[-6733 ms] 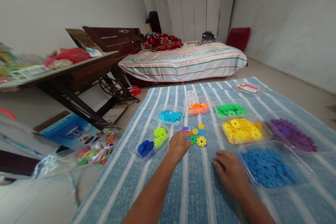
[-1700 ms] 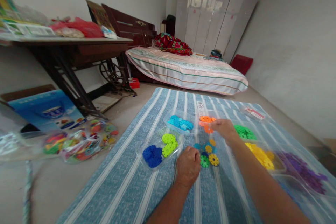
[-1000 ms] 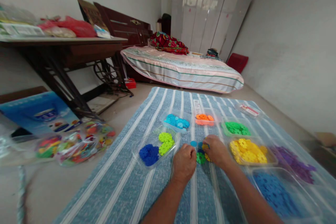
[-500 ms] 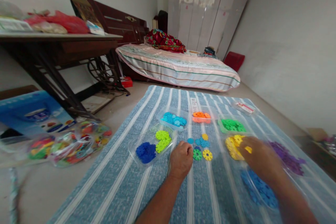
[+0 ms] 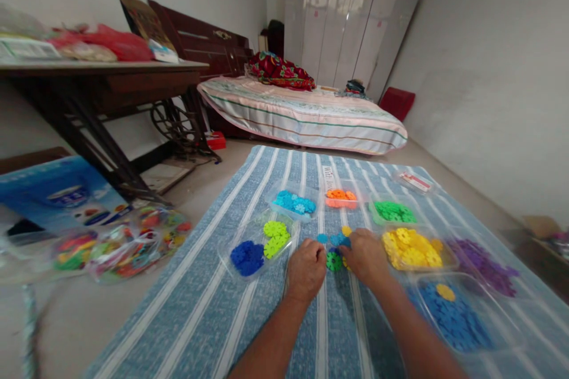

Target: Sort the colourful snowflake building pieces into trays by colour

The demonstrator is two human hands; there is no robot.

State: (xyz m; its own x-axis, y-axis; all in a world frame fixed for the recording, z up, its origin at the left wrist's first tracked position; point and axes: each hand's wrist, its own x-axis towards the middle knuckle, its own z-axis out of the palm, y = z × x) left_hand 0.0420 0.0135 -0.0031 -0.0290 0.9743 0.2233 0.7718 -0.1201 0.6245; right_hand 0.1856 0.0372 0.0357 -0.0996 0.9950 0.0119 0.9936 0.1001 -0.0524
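My left hand (image 5: 306,269) rests curled on the striped cloth, fingers pressed together; anything inside them is hidden. Facing it, my right hand (image 5: 367,257) is closed over the right side of a small group of notched plastic discs, its fingertips pointing down. I cannot see what it pinches. Between the hands lie a green disc (image 5: 333,260), light-blue discs (image 5: 336,239) and a yellow-orange disc (image 5: 346,230). Part of another yellow disc peeks out beside the right fingertips. Closest to my right hand is a clear tray of yellow discs (image 5: 411,247).
Around the cloth (image 5: 267,331) stand clear trays of light-blue (image 5: 294,202), orange (image 5: 341,198), green (image 5: 393,211), purple (image 5: 482,266) and blue discs (image 5: 457,323), the last with one yellow disc on top. Another holds dark-blue (image 5: 247,257) and lime discs (image 5: 276,237).
My right hand has moved left from the yellow tray to the discs in the middle, now covering part of them. My left hand has stayed in place.
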